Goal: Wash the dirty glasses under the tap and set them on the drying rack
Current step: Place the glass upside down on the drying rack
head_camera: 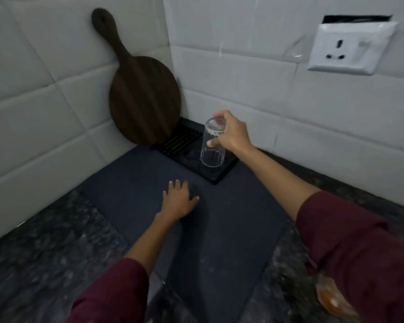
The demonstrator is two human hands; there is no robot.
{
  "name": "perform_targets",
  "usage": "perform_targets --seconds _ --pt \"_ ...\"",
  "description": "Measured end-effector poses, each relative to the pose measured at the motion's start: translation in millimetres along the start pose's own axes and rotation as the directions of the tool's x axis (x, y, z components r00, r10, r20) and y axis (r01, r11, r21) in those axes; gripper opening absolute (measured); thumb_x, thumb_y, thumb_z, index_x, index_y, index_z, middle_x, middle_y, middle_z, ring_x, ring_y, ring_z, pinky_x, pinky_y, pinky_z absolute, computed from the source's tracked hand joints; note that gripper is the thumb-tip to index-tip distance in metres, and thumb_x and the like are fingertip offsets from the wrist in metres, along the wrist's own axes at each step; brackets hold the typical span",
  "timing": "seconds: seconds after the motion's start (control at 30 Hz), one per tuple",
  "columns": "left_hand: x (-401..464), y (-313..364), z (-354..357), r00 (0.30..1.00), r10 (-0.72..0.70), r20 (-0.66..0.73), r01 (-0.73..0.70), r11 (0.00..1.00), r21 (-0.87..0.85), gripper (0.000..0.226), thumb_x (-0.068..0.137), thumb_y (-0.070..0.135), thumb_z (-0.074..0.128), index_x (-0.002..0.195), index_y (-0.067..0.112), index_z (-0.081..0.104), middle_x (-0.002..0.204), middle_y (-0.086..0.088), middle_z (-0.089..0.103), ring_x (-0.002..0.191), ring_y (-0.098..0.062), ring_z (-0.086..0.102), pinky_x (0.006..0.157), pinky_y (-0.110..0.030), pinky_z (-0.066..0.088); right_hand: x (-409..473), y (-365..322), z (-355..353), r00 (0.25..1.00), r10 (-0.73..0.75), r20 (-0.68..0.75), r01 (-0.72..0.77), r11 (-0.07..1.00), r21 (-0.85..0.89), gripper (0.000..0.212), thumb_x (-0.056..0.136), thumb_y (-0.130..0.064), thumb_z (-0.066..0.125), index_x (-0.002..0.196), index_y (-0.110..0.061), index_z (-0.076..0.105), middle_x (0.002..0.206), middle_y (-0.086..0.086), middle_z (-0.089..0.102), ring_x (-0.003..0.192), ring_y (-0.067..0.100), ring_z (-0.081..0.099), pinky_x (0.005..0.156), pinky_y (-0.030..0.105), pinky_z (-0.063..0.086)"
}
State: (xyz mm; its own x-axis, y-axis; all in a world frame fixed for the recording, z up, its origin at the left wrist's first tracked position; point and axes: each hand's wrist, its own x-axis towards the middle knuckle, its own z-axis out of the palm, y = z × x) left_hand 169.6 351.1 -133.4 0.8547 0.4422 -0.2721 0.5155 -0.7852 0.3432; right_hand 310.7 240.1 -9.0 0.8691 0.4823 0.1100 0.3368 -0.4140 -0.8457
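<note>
A clear ribbed glass (212, 150) is upside down, its mouth on or just above the black drying rack (222, 174) in the counter's corner. My right hand (230, 134) grips the glass near its upturned base, thumb on the side and fingers over the top. My left hand (179, 199) lies flat with spread fingers on the dark mat (219, 229) in front of the rack, holding nothing. The tap and any other glasses are out of view.
A dark round wooden board (142, 99) with a handle leans in the tiled corner, its lower edge on the rack's slats. A white wall socket (350, 48) is at upper right. The speckled dark counter (44, 252) extends left.
</note>
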Motion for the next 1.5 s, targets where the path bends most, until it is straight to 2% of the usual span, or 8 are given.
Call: perform_targets --seconds 0.1,0.3,0.8,1.0,1.13,1.3,1.4,1.5 --pt "12.3 -25.3 6.2 0.999 -0.034 0.037 0.03 0.994 0.1 0.077 0.097 0.048 0.042 0.153 0.01 0.004 0.161 -0.017 -0.003 0.148 -0.034 -0.009 0.116 -0.058 0.001 30.5 4.2 44.0 1.0 -0.009 0.017 0.009 1.0 -0.001 0.077 0.054 -0.006 0.088 0.122 -0.013 0.052 0.125 0.005 0.06 0.115 0.018 0.056 0.093 0.026 0.048" --pt "21.1 -40.3 12.2 0.996 -0.019 0.092 0.01 0.995 0.097 0.081 0.096 0.056 0.036 0.154 0.012 0.0 0.16 -0.015 -0.016 0.146 -0.032 -0.018 0.115 -0.057 -0.007 64.8 9.8 81.1 1.0 -0.009 0.016 0.011 0.997 -0.071 0.079 0.057 -0.01 0.088 0.126 -0.013 0.05 0.126 0.006 0.059 0.114 0.022 0.055 0.096 0.034 0.048" --pt "24.5 -38.9 10.6 0.995 -0.008 0.102 -0.003 0.994 0.109 0.081 0.096 0.054 0.038 0.153 0.01 0.0 0.159 -0.018 -0.015 0.146 -0.035 -0.016 0.115 -0.06 -0.004 77.5 15.3 97.0 0.998 0.002 0.058 0.007 0.989 -0.146 0.081 0.06 -0.011 0.087 0.13 -0.012 0.046 0.13 0.009 0.055 0.12 0.023 0.051 0.098 0.031 0.044" --pt "20.3 -30.1 7.6 0.994 -0.027 0.105 0.022 0.999 0.042 0.076 0.096 0.047 0.044 0.153 0.009 0.009 0.16 -0.019 -0.006 0.147 -0.036 -0.01 0.117 -0.059 0.002 63.5 11.3 74.8 0.986 -0.047 0.161 0.084 0.97 -0.228 0.094 0.069 -0.021 0.082 0.145 -0.01 0.026 0.147 0.013 0.036 0.134 0.026 0.036 0.106 0.028 0.03" --pt "0.0 8.5 8.7 0.986 0.165 0.01 -0.16 0.968 -0.195 0.066 0.096 0.037 0.051 0.148 0.005 0.026 0.155 -0.016 0.026 0.145 -0.033 0.019 0.116 -0.048 0.024 20.9 8.4 26.8 0.986 -0.022 0.163 0.044 0.99 -0.132 0.082 0.073 -0.019 0.078 0.141 -0.014 0.034 0.146 0.01 0.041 0.133 0.022 0.04 0.104 0.025 0.031" --pt "-61.3 85.7 21.9 0.895 0.446 -0.011 -0.393 0.776 -0.492 0.053 0.095 0.032 0.056 0.143 0.016 0.04 0.146 -0.002 0.045 0.134 -0.019 0.042 0.1 -0.024 0.035 -75.2 20.9 -70.4 0.994 0.066 0.087 -0.073 0.994 0.078 0.053 0.078 -0.014 0.073 0.126 -0.017 0.053 0.128 0.004 0.058 0.12 0.015 0.052 0.104 0.026 0.04" --pt "-94.1 119.4 45.3 0.828 0.555 0.082 -0.392 0.677 -0.623 0.056 0.088 0.035 0.065 0.139 0.023 0.046 0.142 0.004 0.049 0.133 -0.01 0.044 0.105 -0.031 0.041 -142.8 38.0 -131.6 0.994 0.107 -0.036 -0.101 0.984 0.144 0.038 0.079 -0.015 0.071 0.114 -0.023 0.06 0.118 -0.002 0.062 0.113 0.011 0.058 0.101 0.025 0.043" --pt "-122.3 140.5 67.8 0.755 0.629 0.182 -0.344 0.618 -0.707 0.075 0.075 0.035 0.077 0.141 0.026 0.041 0.143 0.009 0.046 0.134 -0.004 0.04 0.105 -0.026 0.039 -208.4 59.0 -178.5 0.969 0.163 -0.183 -0.116 0.964 0.24 0.032 0.082 -0.006 0.066 0.112 -0.015 0.06 0.114 0.004 0.063 0.106 0.012 0.06 0.098 0.023 0.046"
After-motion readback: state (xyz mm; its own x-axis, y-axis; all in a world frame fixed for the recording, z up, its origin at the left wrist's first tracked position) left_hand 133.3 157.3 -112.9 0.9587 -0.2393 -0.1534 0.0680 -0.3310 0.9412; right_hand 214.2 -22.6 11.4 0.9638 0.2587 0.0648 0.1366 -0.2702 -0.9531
